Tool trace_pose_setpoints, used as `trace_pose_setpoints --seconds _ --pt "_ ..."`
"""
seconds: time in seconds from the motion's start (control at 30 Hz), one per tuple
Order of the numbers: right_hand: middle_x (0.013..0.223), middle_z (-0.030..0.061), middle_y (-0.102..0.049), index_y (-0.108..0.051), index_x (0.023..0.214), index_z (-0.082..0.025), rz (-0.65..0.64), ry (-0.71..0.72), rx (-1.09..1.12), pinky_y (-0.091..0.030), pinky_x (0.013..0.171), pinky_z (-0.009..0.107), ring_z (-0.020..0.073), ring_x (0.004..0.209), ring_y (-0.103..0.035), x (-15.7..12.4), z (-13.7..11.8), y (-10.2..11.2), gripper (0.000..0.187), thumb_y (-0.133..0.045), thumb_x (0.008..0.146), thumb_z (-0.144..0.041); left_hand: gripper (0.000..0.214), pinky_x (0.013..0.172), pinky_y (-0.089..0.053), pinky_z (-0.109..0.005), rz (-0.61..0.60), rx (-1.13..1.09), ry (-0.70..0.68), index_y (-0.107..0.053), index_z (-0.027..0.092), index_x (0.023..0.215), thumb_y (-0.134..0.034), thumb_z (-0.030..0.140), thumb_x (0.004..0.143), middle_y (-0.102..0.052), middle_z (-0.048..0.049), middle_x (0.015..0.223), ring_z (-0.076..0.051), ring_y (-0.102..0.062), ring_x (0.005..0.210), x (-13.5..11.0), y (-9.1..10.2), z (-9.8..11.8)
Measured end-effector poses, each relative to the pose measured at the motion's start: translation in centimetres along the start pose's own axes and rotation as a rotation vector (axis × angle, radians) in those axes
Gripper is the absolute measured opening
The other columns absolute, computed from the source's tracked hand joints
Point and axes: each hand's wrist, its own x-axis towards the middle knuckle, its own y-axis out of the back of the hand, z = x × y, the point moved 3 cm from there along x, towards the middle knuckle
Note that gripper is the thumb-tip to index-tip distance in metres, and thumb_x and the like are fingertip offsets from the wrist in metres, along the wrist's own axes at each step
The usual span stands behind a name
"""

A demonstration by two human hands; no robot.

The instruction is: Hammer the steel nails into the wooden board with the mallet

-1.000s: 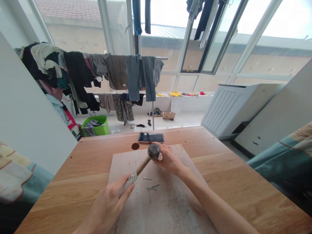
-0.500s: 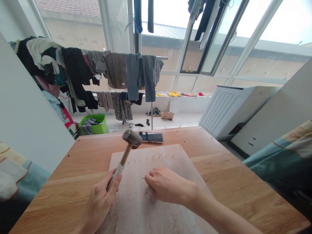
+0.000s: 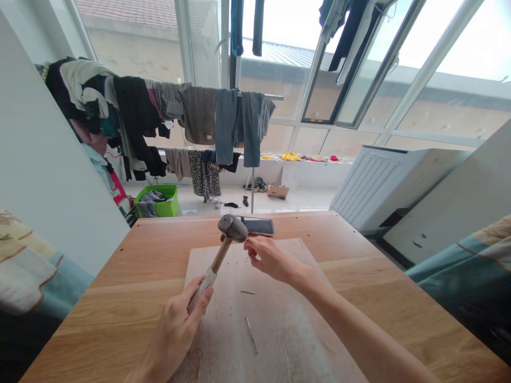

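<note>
My left hand (image 3: 179, 319) is wrapped round the pale-wrapped grip of a hammer (image 3: 219, 258), its dark head raised over the far part of a whitish board (image 3: 287, 324). My right hand (image 3: 271, 258) is at the board's far side, fingers pinched together beside the hammer head; what is between them is too small to make out. Two loose metal nails lie on the board: a short nail (image 3: 248, 292) in the middle and a longer nail (image 3: 251, 335) nearer me. Small dark holes or dots run in rows to their left. The right hand covers the far row.
The board rests on a wooden table (image 3: 120, 303). A phone (image 3: 259, 225) lies beyond the board, partly behind the hammer head. Past the table are a green basket (image 3: 171, 202), a clothes rack (image 3: 275, 97) with laundry, and a white ribbed cabinet (image 3: 363, 181).
My right hand has moved from mid-board to the far row, where several nails stood upright; two loose nails now show where it was. The hammer has shifted slightly right in view.
</note>
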Motion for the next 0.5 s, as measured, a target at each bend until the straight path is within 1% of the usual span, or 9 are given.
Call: trace_pose_setpoints --seconds 0.1,0.17,0.27,0.37,0.5 --pt "0.086 0.0062 -0.068 -0.061 0.093 -0.016 -0.037 0.010 -0.027 -0.044 0.067 0.026 0.0167 0.075 -0.061 0.64 -0.20 -0.78 0.029 -0.053 0.075 0.005 0.054 0.040 -0.041 -0.019 0.032 0.012 -0.019 -0.066 0.019 0.120 -0.047 0.062 0.094 -0.057 0.0038 0.053 -0.016 -0.060 0.047 -0.01 0.09 0.32" --pt "0.085 0.0066 -0.068 -0.061 0.094 -0.016 -0.059 0.008 -0.039 -0.044 0.066 0.026 0.0171 0.074 -0.062 0.74 -0.31 -0.92 0.029 -0.053 0.075 0.004 0.054 0.043 -0.044 -0.020 0.057 0.023 -0.035 -0.068 0.019 0.120 -0.048 0.061 0.093 -0.060 0.0026 0.056 -0.017 -0.064 0.053 -0.02 0.16 0.43" --pt "0.083 0.0063 -0.068 -0.061 0.098 -0.015 -0.085 -0.005 -0.049 -0.044 0.064 0.026 0.0176 0.074 -0.063 0.61 -0.34 -0.87 0.030 -0.055 0.075 0.003 0.054 0.046 -0.047 -0.021 0.071 0.040 -0.051 -0.068 0.019 0.121 -0.048 0.062 0.093 -0.060 0.0024 0.054 -0.020 -0.067 0.055 -0.01 0.23 0.51" --pt "0.084 0.0074 -0.069 -0.062 0.101 -0.014 -0.091 -0.022 -0.056 -0.044 0.066 0.027 0.0185 0.075 -0.064 0.51 -0.36 -0.81 0.030 -0.054 0.077 0.002 0.054 0.047 -0.049 -0.023 0.059 0.058 -0.066 -0.068 0.019 0.122 -0.046 0.061 0.094 -0.058 0.0026 0.051 -0.021 -0.068 0.056 -0.01 0.25 0.68" --pt "0.089 0.0088 -0.072 -0.062 0.102 -0.015 -0.080 -0.021 -0.056 -0.045 0.071 0.028 0.0193 0.080 -0.066 0.72 -0.57 -0.70 0.025 -0.052 0.084 -0.002 0.054 0.052 -0.050 -0.023 0.058 0.120 -0.075 -0.066 0.019 0.125 -0.044 0.060 0.096 -0.055 0.0038 0.049 -0.021 -0.067 0.056 -0.20 0.35 0.87"
